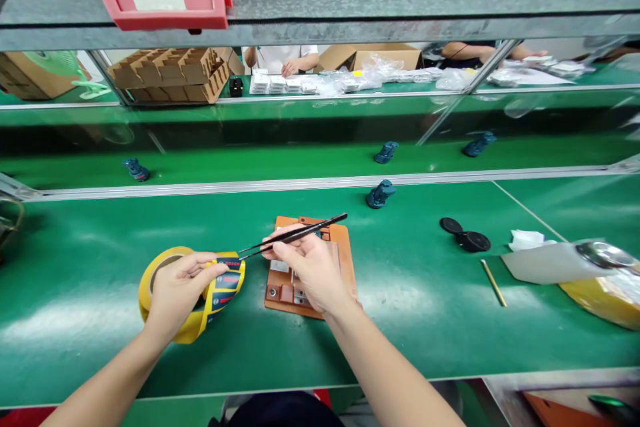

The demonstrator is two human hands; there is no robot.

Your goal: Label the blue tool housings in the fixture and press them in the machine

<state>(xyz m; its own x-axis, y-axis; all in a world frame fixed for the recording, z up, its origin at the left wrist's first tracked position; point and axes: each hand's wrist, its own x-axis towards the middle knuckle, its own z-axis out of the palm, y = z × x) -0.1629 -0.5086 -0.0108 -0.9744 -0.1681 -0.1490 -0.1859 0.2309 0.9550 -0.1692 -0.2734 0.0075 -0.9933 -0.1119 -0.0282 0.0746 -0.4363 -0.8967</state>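
Observation:
My left hand [183, 287] pinches the free end of a yellow roll of labels [147, 280]. Dark blue BOSCH labels [225, 281] run along that yellow strip. Held in my right hand [313, 267] is a pair of black tweezers [320, 225], its tips pointing left at the top label, close to my left fingers. Whether the tips touch the label I cannot tell. Beneath my right hand lies an orange-brown fixture [345, 247] with metal parts, partly covered by the hand.
A dark blue housing [381, 194] stands behind the fixture; several like it sit on the green strip beyond the rail. To the right are black round caps [473, 241], a thin yellow stick [494, 283] and a whitish bottle [550, 262]. A red bin [165, 3] overhangs the shelf. Co-workers' hands show opposite.

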